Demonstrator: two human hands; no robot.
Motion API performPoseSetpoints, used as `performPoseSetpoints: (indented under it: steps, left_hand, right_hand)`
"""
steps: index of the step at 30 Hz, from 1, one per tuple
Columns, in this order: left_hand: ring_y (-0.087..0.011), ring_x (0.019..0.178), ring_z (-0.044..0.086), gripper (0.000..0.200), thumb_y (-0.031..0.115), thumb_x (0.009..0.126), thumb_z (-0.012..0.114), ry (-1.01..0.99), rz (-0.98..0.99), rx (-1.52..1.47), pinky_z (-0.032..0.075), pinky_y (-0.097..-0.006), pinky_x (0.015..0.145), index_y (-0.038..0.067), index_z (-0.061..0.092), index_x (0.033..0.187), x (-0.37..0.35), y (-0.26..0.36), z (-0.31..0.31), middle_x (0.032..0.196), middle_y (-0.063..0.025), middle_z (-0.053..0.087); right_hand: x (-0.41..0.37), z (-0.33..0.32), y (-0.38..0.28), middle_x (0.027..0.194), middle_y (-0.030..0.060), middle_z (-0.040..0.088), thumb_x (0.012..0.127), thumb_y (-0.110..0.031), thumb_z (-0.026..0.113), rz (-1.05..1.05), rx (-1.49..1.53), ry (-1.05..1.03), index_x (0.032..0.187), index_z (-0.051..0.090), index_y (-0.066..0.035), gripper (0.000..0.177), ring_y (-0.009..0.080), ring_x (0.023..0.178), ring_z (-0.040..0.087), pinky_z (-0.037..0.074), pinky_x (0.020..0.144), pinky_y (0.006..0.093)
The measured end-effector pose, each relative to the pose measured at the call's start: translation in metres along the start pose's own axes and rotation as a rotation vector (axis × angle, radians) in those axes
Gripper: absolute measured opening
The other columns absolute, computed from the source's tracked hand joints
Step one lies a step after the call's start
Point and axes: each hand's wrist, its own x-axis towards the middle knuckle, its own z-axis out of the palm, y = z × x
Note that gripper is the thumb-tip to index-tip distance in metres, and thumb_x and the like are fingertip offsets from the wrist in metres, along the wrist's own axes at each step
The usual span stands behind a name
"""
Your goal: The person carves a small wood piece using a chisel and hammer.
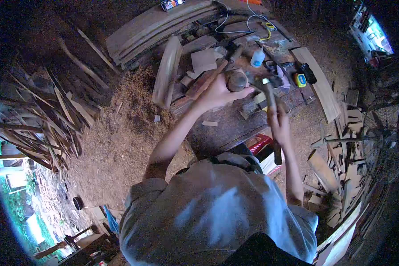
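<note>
My left hand (pixel 218 94) is closed around a rounded wooden block (pixel 238 81), with the thumb along its near side. The underside of the block is hidden. In my right hand (pixel 279 125) is a hammer (pixel 271 98), gripped around its long wooden handle. Its dark head is near the block, a little to the right and apart from it; the exact shape of the head is blurred. Beneath both hands lies a dark wooden work surface (pixel 213 135). A narrow reddish-brown wooden piece (pixel 204 85) lies beside my left hand.
A blue-white bottle (pixel 257 58), a tape measure (pixel 300 80) and a small wood strip (pixel 210 123) lie on the work surface. A thick plank (pixel 167 73) stands left, by wood shavings (pixel 115 137). Long boards (pixel 317 84) and offcuts (pixel 323 170) flank the right side.
</note>
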Motion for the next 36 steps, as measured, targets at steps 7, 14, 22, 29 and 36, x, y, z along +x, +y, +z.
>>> performPoseSetpoints:
  steps: [7, 14, 22, 29, 36]
  left_hand:
    - [-0.0128, 0.081, 0.057, 0.030, 0.017, 0.073, 0.077, -0.018, -0.013, 0.012, 0.045, -0.0295, 0.079, 0.004, 0.056, 0.091, 0.004, -0.006, 0.005, 0.086, -0.0045, 0.061]
    - [-0.0170, 0.091, 0.057, 0.050, 0.027, 0.071, 0.079, 0.019, 0.031, 0.136, 0.045, -0.0328, 0.086, -0.001, 0.057, 0.107, 0.004, -0.003, 0.006, 0.098, -0.0098, 0.063]
    - [-0.0146, 0.085, 0.055, 0.044, 0.029, 0.075, 0.075, -0.146, -0.121, 0.252, 0.045, -0.0303, 0.081, 0.000, 0.058, 0.103, 0.008, 0.004, 0.003, 0.093, -0.0079, 0.062]
    - [-0.0111, 0.081, 0.054, 0.040, 0.024, 0.075, 0.076, -0.065, -0.075, 0.050, 0.046, -0.0295, 0.077, 0.001, 0.058, 0.102, 0.004, 0.000, 0.007, 0.090, -0.0027, 0.060]
    - [-0.0105, 0.082, 0.055, 0.036, 0.025, 0.075, 0.075, -0.140, -0.133, 0.155, 0.046, -0.0291, 0.076, 0.000, 0.060, 0.097, 0.005, 0.002, 0.002, 0.085, -0.0052, 0.061]
  right_hand:
    - [-0.022, -0.048, -0.089, 0.075, 0.0051, 0.056, 0.093, -0.024, 0.054, -0.105, 0.268, 0.106, 0.100, 0.053, 0.000, 0.024, 0.0116, 0.065, 0.050, 0.041, 0.056, 0.0291]
    - [-0.026, -0.045, -0.120, 0.067, 0.0076, 0.055, 0.093, -0.025, 0.054, 0.029, -0.021, -0.049, 0.098, 0.055, 0.001, 0.027, 0.0137, 0.059, 0.050, 0.040, 0.055, 0.0303]
    - [-0.043, -0.050, -0.139, 0.069, 0.0002, 0.051, 0.097, -0.023, 0.045, -0.149, 0.029, 0.088, 0.102, 0.052, -0.001, 0.023, 0.0053, 0.050, 0.044, 0.033, 0.044, 0.0206]
    - [-0.047, -0.052, -0.160, 0.068, 0.0040, 0.052, 0.092, -0.020, 0.054, -0.029, 0.078, 0.046, 0.095, 0.054, -0.001, 0.020, 0.0110, 0.057, 0.048, 0.036, 0.050, 0.0273]
    - [-0.046, -0.041, -0.144, 0.076, 0.0079, 0.054, 0.089, -0.018, 0.058, -0.223, 0.067, 0.161, 0.098, 0.055, 0.002, 0.022, 0.0160, 0.058, 0.051, 0.042, 0.054, 0.0304]
